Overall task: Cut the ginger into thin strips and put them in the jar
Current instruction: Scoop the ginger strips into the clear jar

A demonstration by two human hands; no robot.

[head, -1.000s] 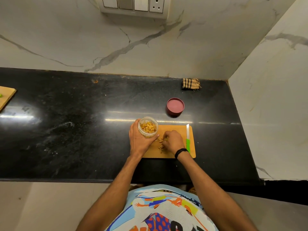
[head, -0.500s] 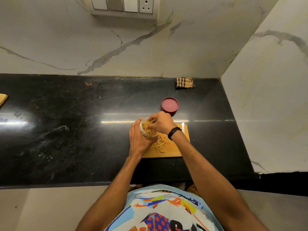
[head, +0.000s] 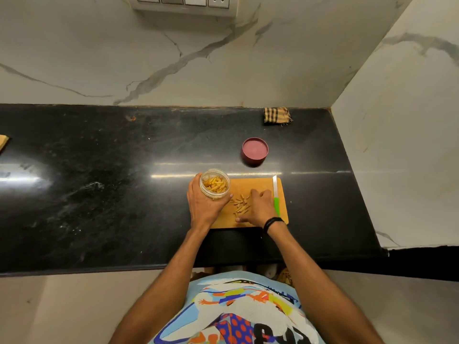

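Observation:
A small clear jar [head: 215, 184] partly filled with ginger strips sits at the left end of a wooden cutting board [head: 248, 184]; my left hand [head: 203, 207] grips it from below and the side. Loose ginger strips [head: 240, 206] lie in the middle of the board. My right hand [head: 259, 208] rests palm down on the board just right of the strips, fingers stretched toward them. A knife with a white blade and green handle [head: 275, 197] lies along the board's right edge.
The jar's maroon lid [head: 254, 151] lies on the black counter behind the board. A checked cloth [head: 277, 116] sits by the back wall. The corner of another wooden board [head: 3, 142] shows at the far left. A side wall bounds the counter on the right.
My right hand went up to the jar mouth with strips, then came back down onto the board beside the remaining strips. My left hand kept hold of the jar.

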